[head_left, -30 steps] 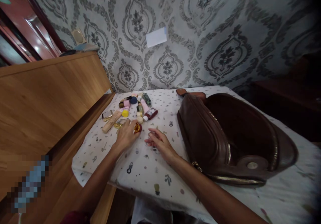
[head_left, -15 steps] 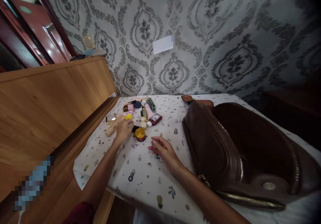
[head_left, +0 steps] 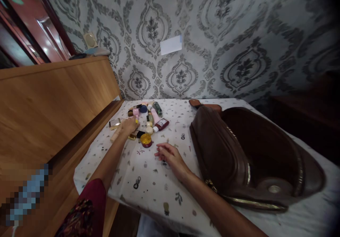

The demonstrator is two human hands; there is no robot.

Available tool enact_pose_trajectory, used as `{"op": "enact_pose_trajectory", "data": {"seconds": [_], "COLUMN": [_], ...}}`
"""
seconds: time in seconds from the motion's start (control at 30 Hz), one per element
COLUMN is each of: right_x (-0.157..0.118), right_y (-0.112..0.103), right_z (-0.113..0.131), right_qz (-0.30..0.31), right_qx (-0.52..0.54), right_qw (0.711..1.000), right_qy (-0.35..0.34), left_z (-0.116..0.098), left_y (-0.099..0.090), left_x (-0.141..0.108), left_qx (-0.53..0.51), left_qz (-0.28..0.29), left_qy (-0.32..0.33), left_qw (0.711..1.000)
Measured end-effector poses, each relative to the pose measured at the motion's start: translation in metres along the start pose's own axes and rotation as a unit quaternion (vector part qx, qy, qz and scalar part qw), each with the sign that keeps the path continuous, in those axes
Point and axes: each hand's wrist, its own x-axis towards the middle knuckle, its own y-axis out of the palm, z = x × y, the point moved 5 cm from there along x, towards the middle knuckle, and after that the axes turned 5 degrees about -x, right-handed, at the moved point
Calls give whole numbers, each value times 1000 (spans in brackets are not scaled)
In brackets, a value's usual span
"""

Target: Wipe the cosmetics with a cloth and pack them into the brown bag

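My left hand (head_left: pixel 128 125) reaches into the group of toiletries, its back toward me. Its fingertips are hidden, and a yellow-topped item (head_left: pixel 137 121) shows right beside them. Under the wrist lies a pale tube-like bottle (head_left: pixel 115 135). A small black-and-gold item (head_left: pixel 140 134) and a round jar with a yellow lid (head_left: pixel 146 140) sit just right of that hand. My right hand (head_left: pixel 171 157) hovers over or rests on the cloth near the jar, fingers loosely bent and apart, with nothing visible in them.
Behind are a dark red bottle with a white cap (head_left: pixel 162 124), a pink tube (head_left: pixel 154 115), a green bottle (head_left: pixel 157 108) and a compact (head_left: pixel 115 124). A large brown leather bag (head_left: pixel 217 152) stands unzipped at right, its strap (head_left: pixel 212 107) behind. A wooden board (head_left: pixel 58 95) borders the left.
My left hand has moved farther forward over the toiletries, uncovering the black-and-gold item. My right hand holds nearly the same pose. The whole view has shifted slightly.
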Motion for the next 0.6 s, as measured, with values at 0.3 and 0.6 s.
{"op": "enact_pose_trajectory", "data": {"seconds": [0.3, 0.6], "right_x": [-4, -13], "right_y": [6, 26], "right_z": [5, 12], "right_qz": [22, 143], "right_qx": [70, 238], "right_qw": [997, 959], "right_qy": [6, 53], "left_z": [-21, -87], "left_y": [-37, -19], "left_x": [-50, -172], "left_qx": [-151, -198], "left_qz": [-84, -151], "left_qy": [50, 252], "left_qw": [984, 935]}}
